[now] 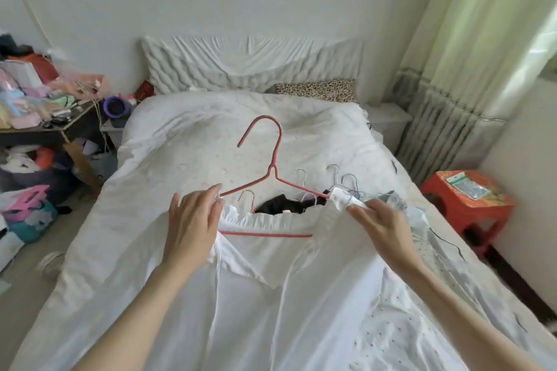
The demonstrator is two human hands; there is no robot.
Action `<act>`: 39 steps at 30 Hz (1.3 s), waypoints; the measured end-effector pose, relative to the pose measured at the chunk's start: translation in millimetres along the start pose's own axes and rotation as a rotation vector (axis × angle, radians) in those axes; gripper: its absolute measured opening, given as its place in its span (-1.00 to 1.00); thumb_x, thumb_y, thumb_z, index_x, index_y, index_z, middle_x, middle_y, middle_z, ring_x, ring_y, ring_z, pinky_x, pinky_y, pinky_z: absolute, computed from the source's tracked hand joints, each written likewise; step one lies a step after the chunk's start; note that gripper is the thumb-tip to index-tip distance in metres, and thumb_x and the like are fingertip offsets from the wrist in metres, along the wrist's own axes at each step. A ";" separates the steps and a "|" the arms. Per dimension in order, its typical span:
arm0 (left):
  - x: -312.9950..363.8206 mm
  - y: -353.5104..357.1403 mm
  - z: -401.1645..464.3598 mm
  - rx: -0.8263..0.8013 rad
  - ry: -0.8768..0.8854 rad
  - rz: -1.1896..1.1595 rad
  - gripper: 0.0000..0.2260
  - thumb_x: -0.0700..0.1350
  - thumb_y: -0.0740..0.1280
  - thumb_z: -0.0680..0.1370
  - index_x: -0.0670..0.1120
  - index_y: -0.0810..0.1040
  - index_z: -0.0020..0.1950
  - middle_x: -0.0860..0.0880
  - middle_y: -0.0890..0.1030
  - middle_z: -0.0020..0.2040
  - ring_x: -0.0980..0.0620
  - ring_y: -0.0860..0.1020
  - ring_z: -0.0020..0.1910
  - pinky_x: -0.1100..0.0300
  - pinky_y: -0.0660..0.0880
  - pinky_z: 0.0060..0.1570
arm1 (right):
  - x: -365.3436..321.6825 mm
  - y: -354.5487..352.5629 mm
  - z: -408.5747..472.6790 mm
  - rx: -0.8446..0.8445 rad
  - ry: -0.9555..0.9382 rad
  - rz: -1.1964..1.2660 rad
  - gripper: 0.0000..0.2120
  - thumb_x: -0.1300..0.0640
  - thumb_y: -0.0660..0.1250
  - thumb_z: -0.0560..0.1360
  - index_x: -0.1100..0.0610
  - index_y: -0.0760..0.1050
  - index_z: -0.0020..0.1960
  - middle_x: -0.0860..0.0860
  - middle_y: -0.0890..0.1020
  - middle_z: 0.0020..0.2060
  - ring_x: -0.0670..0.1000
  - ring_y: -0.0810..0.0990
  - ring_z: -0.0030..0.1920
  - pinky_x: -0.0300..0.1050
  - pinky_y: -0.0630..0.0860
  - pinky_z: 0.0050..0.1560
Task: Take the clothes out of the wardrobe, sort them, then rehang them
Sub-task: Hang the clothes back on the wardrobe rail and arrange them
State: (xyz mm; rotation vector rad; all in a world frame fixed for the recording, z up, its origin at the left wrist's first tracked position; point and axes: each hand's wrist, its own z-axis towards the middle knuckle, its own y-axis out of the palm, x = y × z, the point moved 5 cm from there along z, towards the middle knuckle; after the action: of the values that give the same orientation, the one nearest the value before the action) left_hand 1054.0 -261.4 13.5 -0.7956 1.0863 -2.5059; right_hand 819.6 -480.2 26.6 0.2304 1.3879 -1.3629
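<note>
A white garment (271,295) with a ruffled neckline lies spread on the bed in front of me. A pink hanger (272,156) sits inside its neck, hook pointing away from me. My left hand (193,226) holds the garment's left shoulder at the hanger's left end, fingers loosely curved. My right hand (379,226) pinches the white strap at the hanger's right end. Behind the neckline lie a black garment (286,205) and several more hangers (334,178), some still in other clothes.
The white bed (211,129) fills the middle, with a leopard-print pillow (316,89) at its head. A cluttered dark table (45,126) and piled things stand at the left. A red stool (464,208) stands at the right, next to curtains.
</note>
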 end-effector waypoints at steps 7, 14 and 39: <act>179.0 -21.9 28.3 0.075 0.209 -0.302 -0.61 0.05 0.10 0.52 -0.16 0.62 -0.05 -0.09 0.66 -0.10 -0.12 0.56 -0.11 0.16 0.29 -0.06 | 31.1 -199.6 -40.3 0.247 0.006 0.059 -0.62 -0.01 0.38 0.46 0.09 0.31 -0.42 -0.08 0.37 -0.53 -0.02 0.30 -0.37 -0.07 0.21 -0.31; 359.7 -28.4 18.5 0.177 0.302 -0.586 -0.75 -0.07 0.28 0.49 -0.24 0.64 -0.12 -0.16 0.66 -0.17 -0.14 0.58 -0.15 0.07 0.41 -0.06 | 38.1 -368.4 -110.2 0.493 -0.124 -0.262 -0.89 0.18 0.36 0.48 0.16 0.62 -0.02 -0.09 0.58 -0.20 -0.01 0.54 -0.15 -0.30 0.36 -0.10; 800.0 -63.0 -242.3 -0.477 1.065 -1.466 -0.87 -0.14 0.34 0.49 -0.13 0.67 -0.10 -0.05 0.65 -0.17 -0.10 0.54 -0.17 -0.25 0.41 -0.05 | -31.3 -574.2 -559.3 1.286 0.535 -0.635 -0.87 0.06 0.28 0.51 -0.08 0.59 -0.13 -0.30 0.62 -0.18 -0.26 0.59 -0.12 -0.52 0.40 -0.11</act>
State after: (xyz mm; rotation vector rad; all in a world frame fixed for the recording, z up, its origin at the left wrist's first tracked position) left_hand 264.6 -452.9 220.2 -0.2150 1.9118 -4.2532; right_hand 91.4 -202.8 216.7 1.1229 0.7702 -2.7496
